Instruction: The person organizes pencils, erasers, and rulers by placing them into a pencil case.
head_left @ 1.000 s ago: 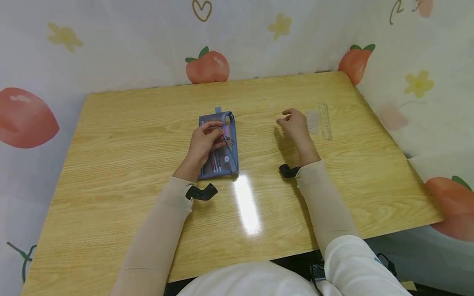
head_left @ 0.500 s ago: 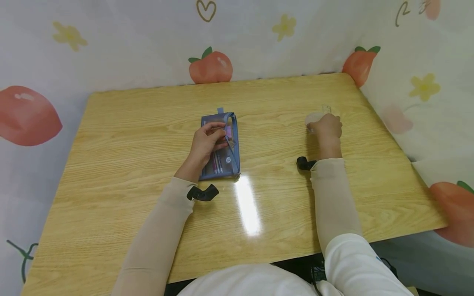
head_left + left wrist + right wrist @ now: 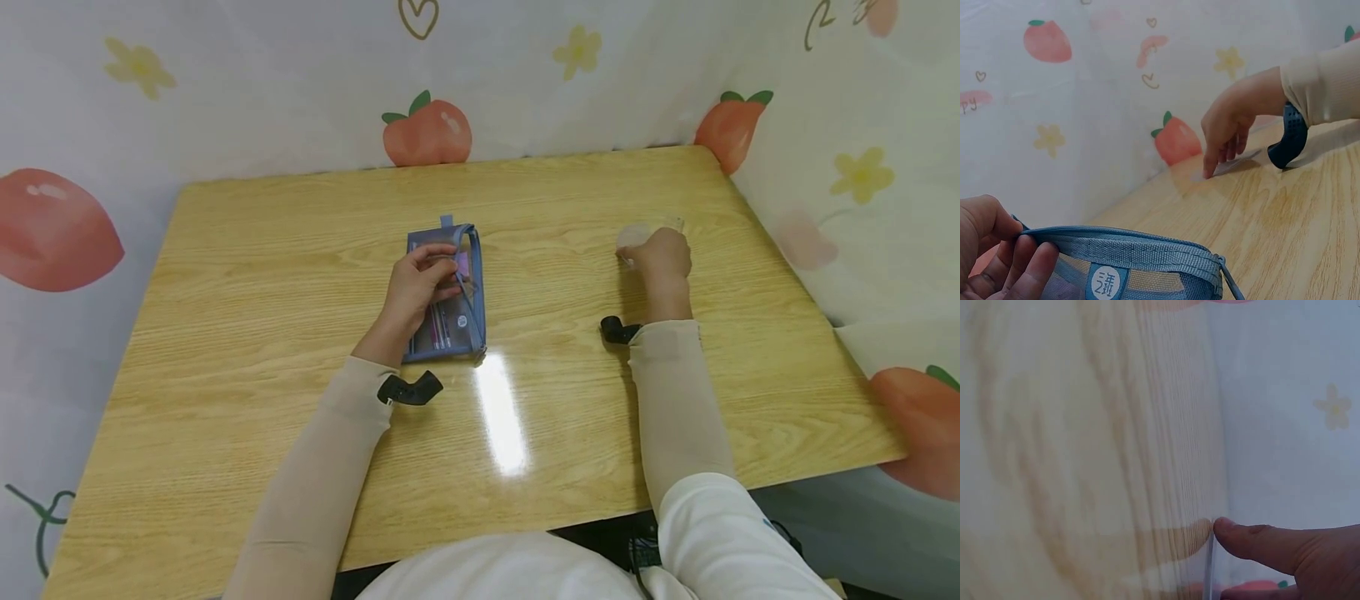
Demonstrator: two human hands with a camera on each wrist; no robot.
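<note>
A blue mesh pencil case lies on the table with its zip open. My left hand pinches the edge of its opening; the left wrist view shows the lifted zip edge between thumb and fingers. Through the mesh, pens and something pink show inside. Over to the right, my right hand grips a clear ruler, mostly hidden under the hand, its far end sticking out. In the right wrist view the thumb presses against the ruler's edge. A thin translucent flat piece lies beside that hand.
The wooden table meets a patterned wall cloth at the back and on the right. A bright light reflection lies on the tabletop between the two arms. Each wrist wears a black camera mount.
My right hand has moved right from beside the translucent piece onto the ruler, whose far end has now turned slightly to the right. The left hand stays on the pencil case.
</note>
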